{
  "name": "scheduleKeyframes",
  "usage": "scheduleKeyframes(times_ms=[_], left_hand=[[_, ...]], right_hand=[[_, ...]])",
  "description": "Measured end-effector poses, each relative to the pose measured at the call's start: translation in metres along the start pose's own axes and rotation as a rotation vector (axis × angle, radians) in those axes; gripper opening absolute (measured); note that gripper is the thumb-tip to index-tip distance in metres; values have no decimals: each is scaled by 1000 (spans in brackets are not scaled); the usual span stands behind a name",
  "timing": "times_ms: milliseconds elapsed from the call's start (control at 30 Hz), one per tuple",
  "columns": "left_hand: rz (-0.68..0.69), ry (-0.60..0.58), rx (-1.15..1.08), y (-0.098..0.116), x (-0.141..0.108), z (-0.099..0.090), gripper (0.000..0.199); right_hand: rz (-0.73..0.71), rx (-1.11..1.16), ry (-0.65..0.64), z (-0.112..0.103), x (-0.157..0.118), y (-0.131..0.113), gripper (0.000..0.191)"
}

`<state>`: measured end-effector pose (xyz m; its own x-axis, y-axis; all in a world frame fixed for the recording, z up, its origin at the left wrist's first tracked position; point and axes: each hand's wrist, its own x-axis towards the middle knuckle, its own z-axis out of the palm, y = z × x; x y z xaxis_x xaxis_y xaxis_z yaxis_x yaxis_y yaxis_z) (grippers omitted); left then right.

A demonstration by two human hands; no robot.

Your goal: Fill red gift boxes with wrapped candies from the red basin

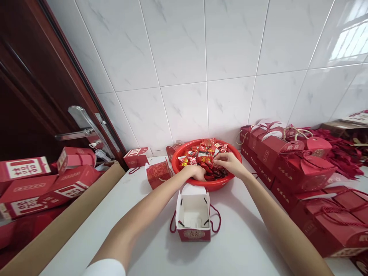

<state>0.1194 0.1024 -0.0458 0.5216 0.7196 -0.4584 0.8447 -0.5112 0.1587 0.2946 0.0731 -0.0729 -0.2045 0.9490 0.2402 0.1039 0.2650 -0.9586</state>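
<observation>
Wrapped candies in red and gold fill a round red plastic basket (211, 186) against the tiled wall. My left hand (197, 172) reaches into the basket's front left part, its fingertips hidden among the candies. Over the right part of the basket is my right hand (227, 161), thumb and fingers brought together at the candies; what they hold, if anything, is too small to make out. In front of the basket an open gift box (194, 212), white inside and red outside, stands upright with dark red cord handles at its sides. No candies show inside it.
Closed red gift boxes (283, 161) are stacked along the right side of the white table (152, 245). Two red boxes (158, 173) (137, 157) stand left of the basket. More red boxes (66, 184) lie in a cardboard carton (71, 218) by the brown door (31, 76).
</observation>
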Motion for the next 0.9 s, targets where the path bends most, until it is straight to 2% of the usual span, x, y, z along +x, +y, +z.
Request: scheduleKeyframes(times_ms=[133,333,500,667,900], left_hand=[[-7,-63,5,-6,1,1,39],[39,-35,-85,-13,4,5,26],[115,10,-350,-21,0,8,22],[136,34,-485,-23,-2,8,19],[104,68,-895,-18,-10,7,14]], right_hand=[[6,-37,7,1,1,1,22],[-18,-75,-12,1,0,3,23],[-27,-108,-18,1,0,5,25],[-22,-85,-32,1,0,3,26],[-58,-124,-61,0,-1,3,30]])
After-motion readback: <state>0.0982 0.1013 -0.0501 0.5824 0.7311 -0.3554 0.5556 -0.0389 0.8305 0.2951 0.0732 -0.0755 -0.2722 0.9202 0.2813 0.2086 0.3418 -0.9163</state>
